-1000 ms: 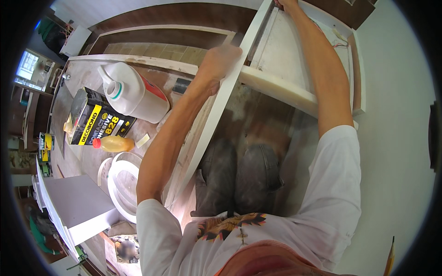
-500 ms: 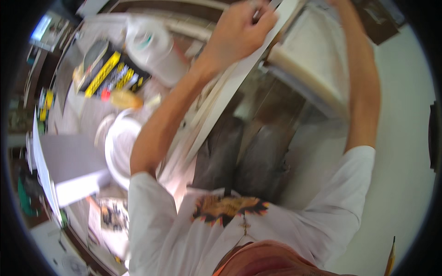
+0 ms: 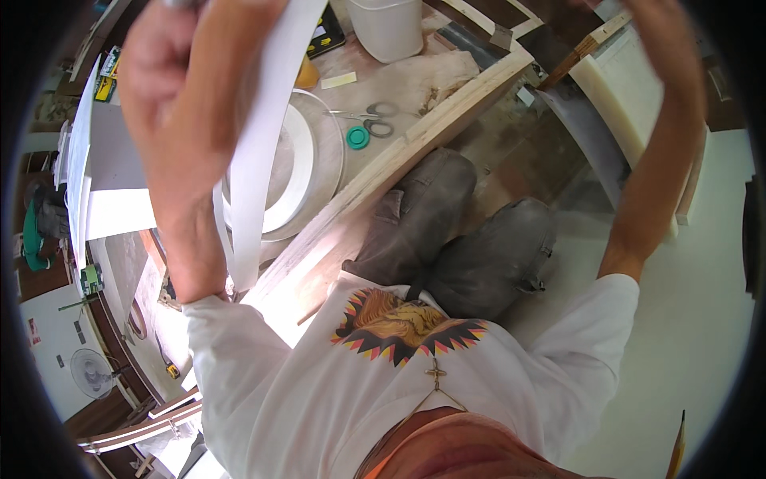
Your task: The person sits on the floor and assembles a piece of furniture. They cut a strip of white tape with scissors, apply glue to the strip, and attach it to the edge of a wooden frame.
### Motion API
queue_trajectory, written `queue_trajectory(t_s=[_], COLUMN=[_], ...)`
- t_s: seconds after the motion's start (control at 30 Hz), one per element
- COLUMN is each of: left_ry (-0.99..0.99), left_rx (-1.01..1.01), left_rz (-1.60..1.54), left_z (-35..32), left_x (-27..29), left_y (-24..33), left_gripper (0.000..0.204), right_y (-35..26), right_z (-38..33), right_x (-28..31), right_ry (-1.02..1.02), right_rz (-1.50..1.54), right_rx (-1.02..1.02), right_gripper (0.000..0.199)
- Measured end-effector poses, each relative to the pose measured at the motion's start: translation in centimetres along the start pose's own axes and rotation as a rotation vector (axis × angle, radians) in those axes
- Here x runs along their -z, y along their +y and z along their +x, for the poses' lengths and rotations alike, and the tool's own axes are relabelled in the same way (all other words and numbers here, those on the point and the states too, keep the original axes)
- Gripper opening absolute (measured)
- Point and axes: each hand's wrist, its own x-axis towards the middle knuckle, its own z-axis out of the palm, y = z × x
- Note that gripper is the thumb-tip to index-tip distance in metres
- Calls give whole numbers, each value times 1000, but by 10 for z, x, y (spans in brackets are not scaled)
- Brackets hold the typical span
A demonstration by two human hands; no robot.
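My left hand is raised close at the upper left, its fingers curled. A bit of something metallic shows at the top edge by these fingers; its kind cannot be made out. A long white strip runs down beside this hand and past the wrist. My right hand reaches to the upper right above a curved panel with a thick cream edge. Its fingers are mostly cut off by the frame and blurred. Behind the strip, a white ring-shaped coil lies on the workbench.
Scissors and a green round cap lie on the bench, near a white tub. A wooden beam edges the bench in front of my legs. Grey sheets stand at left; a pale wall is at right.
My left hand has moved left and closer, and the white strip has shifted left with it. My right arm remains stretched out at the upper right. The bench appears from a different angle.
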Motion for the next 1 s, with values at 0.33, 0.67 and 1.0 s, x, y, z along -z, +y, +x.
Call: queue_trajectory(t_s=[0.33, 0.67, 1.0], left_ry=[-51, 49, 33], left_rx=[214, 291, 450], left_rz=[85, 60, -146], left_z=[-119, -178, -183], left_x=[55, 57, 53], left_y=[38, 38, 21], left_gripper=[14, 17, 19], right_y=[96, 113, 121], right_z=[-46, -46, -41], right_x=[-263, -288, -278], right_ry=[-443, -495, -439], right_rz=[-450, -394, -626], right_rx=[91, -73, 20], right_gripper=[27, 34, 25])
